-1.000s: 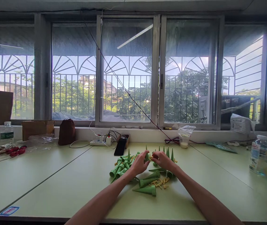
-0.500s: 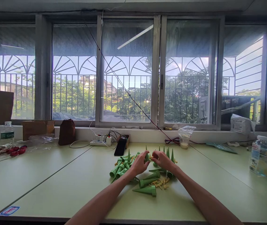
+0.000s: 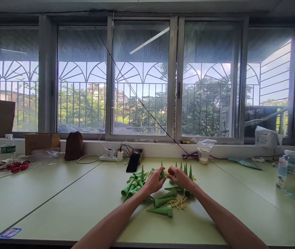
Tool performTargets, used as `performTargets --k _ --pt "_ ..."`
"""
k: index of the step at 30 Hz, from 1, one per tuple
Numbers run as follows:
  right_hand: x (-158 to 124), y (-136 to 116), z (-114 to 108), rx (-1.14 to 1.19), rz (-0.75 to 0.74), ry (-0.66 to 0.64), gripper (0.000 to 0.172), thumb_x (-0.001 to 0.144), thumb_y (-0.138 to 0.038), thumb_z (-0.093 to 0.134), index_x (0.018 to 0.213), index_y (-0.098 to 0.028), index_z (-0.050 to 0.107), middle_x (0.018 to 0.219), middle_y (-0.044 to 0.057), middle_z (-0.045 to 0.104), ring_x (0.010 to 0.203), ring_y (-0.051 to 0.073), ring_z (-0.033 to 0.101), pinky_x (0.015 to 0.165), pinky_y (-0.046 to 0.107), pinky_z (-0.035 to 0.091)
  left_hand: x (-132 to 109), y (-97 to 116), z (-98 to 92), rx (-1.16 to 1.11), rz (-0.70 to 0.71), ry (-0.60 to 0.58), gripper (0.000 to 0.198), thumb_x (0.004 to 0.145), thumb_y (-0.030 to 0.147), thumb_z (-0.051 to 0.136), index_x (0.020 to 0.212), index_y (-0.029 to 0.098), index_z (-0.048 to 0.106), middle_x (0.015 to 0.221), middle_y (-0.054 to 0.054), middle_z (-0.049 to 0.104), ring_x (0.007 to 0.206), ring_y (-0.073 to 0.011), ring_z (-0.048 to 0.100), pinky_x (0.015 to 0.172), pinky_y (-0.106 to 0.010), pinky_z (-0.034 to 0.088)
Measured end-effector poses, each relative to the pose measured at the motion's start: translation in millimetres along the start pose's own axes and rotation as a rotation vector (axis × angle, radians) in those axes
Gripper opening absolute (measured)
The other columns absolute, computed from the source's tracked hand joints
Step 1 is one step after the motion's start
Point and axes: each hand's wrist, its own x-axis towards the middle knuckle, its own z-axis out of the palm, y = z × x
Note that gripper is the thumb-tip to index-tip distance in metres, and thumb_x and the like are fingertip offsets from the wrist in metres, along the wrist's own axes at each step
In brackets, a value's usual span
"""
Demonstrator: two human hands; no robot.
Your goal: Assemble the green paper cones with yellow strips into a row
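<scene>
My left hand is closed round a green plastic cone, point up, over the middle of the pale green table. My right hand meets it from the right, pinching a small yellow piece at the cone's side. Under and around the hands lies a heap of green cones, some lying flat like the one nearest me. Several cones stand upright behind my right hand. Small yellow pieces are scattered by my right wrist.
A phone and a power strip lie at the back by the window sill. A plastic bag stands back right, a water bottle at far right. At left are a bottle, red items, a cardboard box and a brown pouch.
Hardly anything differs; both hands stay together at the cone, with only slight finger movement.
</scene>
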Motion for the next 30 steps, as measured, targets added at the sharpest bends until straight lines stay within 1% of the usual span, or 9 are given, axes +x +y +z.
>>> performTargets --k 2,8,11,14,16,21,23,27,30 --pt "-0.1 0.0 0.4 0.005 0.002 -0.003 0.01 0.086 -0.02 0.057 0.076 -0.017 0.055 0.069 -0.002 0.056 0.063 0.012 0.047 0.059 0.022 0.032 0.2 0.6 -0.3 -0.006 -0.005 -0.006 0.045 0.078 0.024 0.059 0.122 0.022 0.052 0.091 -0.003 0.066 0.079 -0.0184 0.062 0.073 -0.027 0.047" --pt "-0.9 -1.4 -1.0 -0.021 0.018 -0.036 0.023 0.092 -0.025 0.049 0.072 -0.017 0.056 0.063 -0.001 0.055 0.058 0.012 0.044 0.057 0.024 0.031 0.7 1.5 -1.0 0.003 -0.003 -0.015 0.045 0.078 0.024 0.059 0.122 0.022 0.052 0.088 -0.002 0.066 0.073 -0.0172 0.061 0.074 -0.029 0.047" --pt "-1.0 -2.6 -2.0 -0.016 0.021 -0.029 0.016 0.089 -0.026 0.054 0.077 -0.017 0.057 0.067 0.0 0.057 0.06 0.013 0.046 0.058 0.024 0.033 0.8 1.7 -1.2 -0.005 -0.005 -0.006 0.044 0.077 0.023 0.059 0.121 0.022 0.053 0.087 -0.002 0.066 0.077 -0.0182 0.062 0.075 -0.028 0.047" --pt "-0.9 -2.7 -1.3 -0.019 0.022 -0.021 0.009 0.085 -0.023 0.058 0.079 -0.017 0.056 0.07 -0.001 0.057 0.063 0.012 0.047 0.059 0.023 0.033 0.8 2.6 -1.9 -0.017 -0.01 -0.013 0.044 0.077 0.023 0.059 0.12 0.023 0.053 0.088 -0.003 0.066 0.081 -0.0188 0.062 0.077 -0.028 0.048" --pt "-0.8 -1.9 -0.2 -0.022 0.02 -0.021 0.009 0.085 -0.021 0.056 0.077 -0.017 0.056 0.069 -0.001 0.056 0.063 0.012 0.046 0.06 0.022 0.032 0.7 3.2 -2.3 -0.02 -0.012 -0.018 0.044 0.077 0.023 0.06 0.12 0.023 0.053 0.088 -0.002 0.067 0.081 -0.0186 0.063 0.077 -0.028 0.048" --pt "-1.4 -0.9 0.6 -0.041 0.022 -0.042 0.022 0.091 -0.024 0.05 0.07 -0.017 0.053 0.064 -0.001 0.053 0.06 0.011 0.044 0.058 0.023 0.03 0.1 1.8 -1.3 -0.025 -0.004 -0.015 0.044 0.077 0.023 0.059 0.121 0.023 0.052 0.086 -0.002 0.067 0.072 -0.0167 0.062 0.073 -0.027 0.048" --pt "-1.6 -2.0 -0.5 -0.045 0.028 -0.05 0.021 0.091 -0.025 0.05 0.072 -0.017 0.053 0.064 -0.001 0.053 0.059 0.011 0.043 0.057 0.023 0.029 -0.2 0.7 -0.6 -0.034 0.002 -0.014 0.044 0.078 0.024 0.058 0.122 0.023 0.052 0.088 -0.002 0.067 0.071 -0.0161 0.062 0.071 -0.027 0.048" --pt "-1.5 -4.1 -2.2 -0.036 0.033 -0.039 0.012 0.086 -0.025 0.056 0.077 -0.017 0.055 0.069 -0.001 0.055 0.062 0.012 0.045 0.058 0.022 0.03 -0.1 -0.7 0.4 -0.037 0.0 -0.009 0.043 0.079 0.026 0.058 0.122 0.024 0.052 0.09 -0.002 0.067 0.078 -0.0172 0.062 0.072 -0.026 0.048" --pt "-0.9 -3.6 -1.6 -0.033 0.03 -0.046 0.014 0.087 -0.023 0.053 0.075 -0.017 0.056 0.067 -0.001 0.054 0.061 0.012 0.044 0.058 0.022 0.031 0.2 -0.9 1.2 -0.034 -0.003 -0.006 0.044 0.077 0.025 0.059 0.121 0.024 0.052 0.089 -0.002 0.067 0.077 -0.017 0.062 0.073 -0.026 0.048"
